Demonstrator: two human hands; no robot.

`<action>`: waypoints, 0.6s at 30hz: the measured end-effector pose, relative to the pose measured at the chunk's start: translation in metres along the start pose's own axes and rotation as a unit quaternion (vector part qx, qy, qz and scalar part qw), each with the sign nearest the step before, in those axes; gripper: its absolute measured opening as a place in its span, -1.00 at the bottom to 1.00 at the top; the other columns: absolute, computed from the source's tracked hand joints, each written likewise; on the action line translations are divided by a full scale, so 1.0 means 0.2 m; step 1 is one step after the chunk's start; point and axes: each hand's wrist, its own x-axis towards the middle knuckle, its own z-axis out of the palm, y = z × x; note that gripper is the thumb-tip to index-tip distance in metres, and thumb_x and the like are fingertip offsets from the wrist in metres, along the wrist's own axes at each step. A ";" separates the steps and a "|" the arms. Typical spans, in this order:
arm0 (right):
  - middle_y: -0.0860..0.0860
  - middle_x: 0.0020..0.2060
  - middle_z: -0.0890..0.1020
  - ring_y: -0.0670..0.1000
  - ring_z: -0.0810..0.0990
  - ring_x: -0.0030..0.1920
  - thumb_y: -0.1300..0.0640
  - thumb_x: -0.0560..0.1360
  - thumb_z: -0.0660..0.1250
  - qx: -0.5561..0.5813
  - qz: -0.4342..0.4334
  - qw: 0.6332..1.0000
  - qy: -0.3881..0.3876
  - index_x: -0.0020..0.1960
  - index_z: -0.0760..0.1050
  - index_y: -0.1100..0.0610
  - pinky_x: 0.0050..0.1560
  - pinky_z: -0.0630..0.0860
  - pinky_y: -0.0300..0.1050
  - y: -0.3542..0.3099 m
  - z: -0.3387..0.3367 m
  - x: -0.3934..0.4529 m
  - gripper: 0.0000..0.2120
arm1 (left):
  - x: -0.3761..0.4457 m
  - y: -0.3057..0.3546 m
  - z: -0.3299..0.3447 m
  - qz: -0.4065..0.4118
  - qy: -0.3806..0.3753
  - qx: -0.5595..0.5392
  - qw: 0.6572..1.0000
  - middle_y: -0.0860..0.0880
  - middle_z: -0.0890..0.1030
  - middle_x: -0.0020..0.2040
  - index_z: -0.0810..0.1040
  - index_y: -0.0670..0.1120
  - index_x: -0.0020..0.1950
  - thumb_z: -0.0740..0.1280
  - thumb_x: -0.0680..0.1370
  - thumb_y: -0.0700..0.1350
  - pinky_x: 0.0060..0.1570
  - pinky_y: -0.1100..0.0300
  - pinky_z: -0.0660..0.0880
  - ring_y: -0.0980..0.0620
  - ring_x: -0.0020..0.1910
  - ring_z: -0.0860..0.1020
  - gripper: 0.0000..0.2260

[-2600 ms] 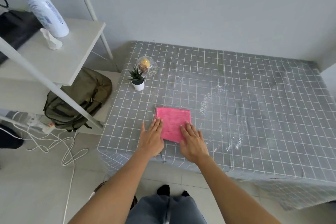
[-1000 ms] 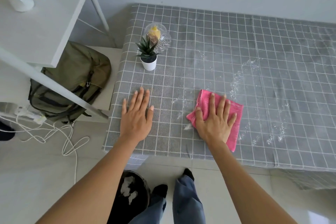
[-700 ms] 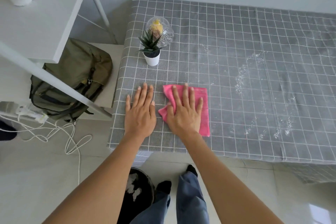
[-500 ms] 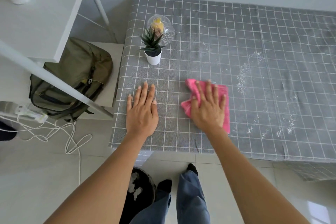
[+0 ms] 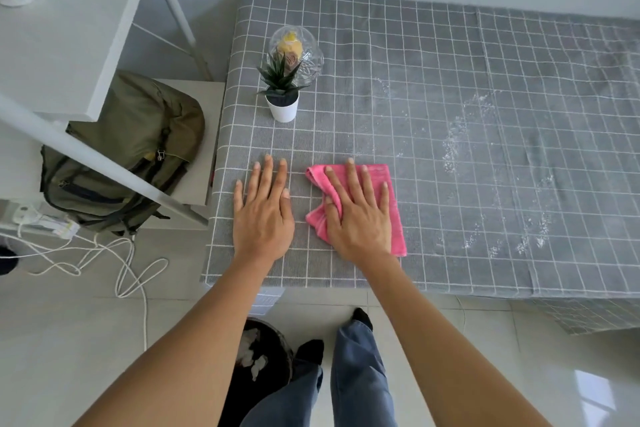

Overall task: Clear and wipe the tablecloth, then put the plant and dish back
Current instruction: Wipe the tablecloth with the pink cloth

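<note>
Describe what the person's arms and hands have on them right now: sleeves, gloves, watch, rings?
Nothing is worn on either. The left hand and right hand are bare, with no gloves, rings or watch visible. Both forearms are uncovered as far as the frame shows; no sleeve edge comes into view. Fingernails look short and unpainted.

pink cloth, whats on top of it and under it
The right hand lies flat on the pink cloth, fingers straight. Under it is the grey tablecloth; whether any white powder sits beneath is hidden by the cloth.
</note>
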 end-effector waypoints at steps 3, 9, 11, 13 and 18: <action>-0.07 0.53 -0.26 0.02 -0.32 0.52 -0.17 0.61 -0.27 -0.019 0.063 0.998 0.004 0.52 -0.32 -0.21 0.47 -0.37 0.13 0.21 -0.04 0.00 -0.49 | 0.00 -0.01 0.00 0.000 -0.002 0.001 1.000 0.06 -0.12 0.57 -0.12 0.07 0.57 -0.25 0.62 0.03 0.50 -0.01 -0.23 0.09 0.54 -0.18 -0.51; -0.01 0.55 -0.21 0.04 -0.28 0.54 -0.17 0.58 -0.25 0.005 0.179 0.983 0.028 0.54 -0.26 -0.18 0.49 -0.29 0.19 0.34 -0.07 -0.03 -0.46 | 0.00 -0.01 0.01 -0.003 -0.001 0.010 1.000 0.06 -0.16 0.57 -0.16 0.07 0.57 -0.29 0.60 0.04 0.50 -0.02 -0.22 0.07 0.54 -0.19 -0.50; 0.02 0.54 -0.24 0.06 -0.30 0.53 -0.16 0.59 -0.22 0.006 0.195 0.981 0.021 0.53 -0.31 -0.16 0.48 -0.28 0.24 0.25 -0.05 -0.03 -0.46 | 0.00 -0.01 0.01 -0.001 0.000 0.012 1.000 0.06 -0.15 0.57 -0.16 0.06 0.57 -0.29 0.59 0.05 0.50 -0.03 -0.21 0.06 0.54 -0.18 -0.49; 0.04 0.53 -0.30 0.09 -0.34 0.51 -0.17 0.56 -0.30 -0.014 0.160 0.987 0.008 0.51 -0.38 -0.14 0.47 -0.29 0.26 0.11 -0.02 -0.04 -0.44 | 0.00 -0.01 0.01 -0.001 0.002 0.014 1.000 0.05 -0.14 0.57 -0.16 0.06 0.57 -0.29 0.59 0.05 0.50 -0.03 -0.20 0.06 0.55 -0.17 -0.49; -0.01 0.53 -0.28 0.04 -0.32 0.52 -0.14 0.60 -0.26 -0.007 0.037 0.999 0.000 0.53 -0.31 -0.15 0.45 -0.37 0.20 -0.09 0.05 -0.05 -0.47 | 0.00 0.00 0.00 0.002 0.001 0.013 1.000 0.05 -0.13 0.57 -0.14 0.06 0.57 -0.26 0.60 0.03 0.51 -0.03 -0.19 0.07 0.55 -0.17 -0.50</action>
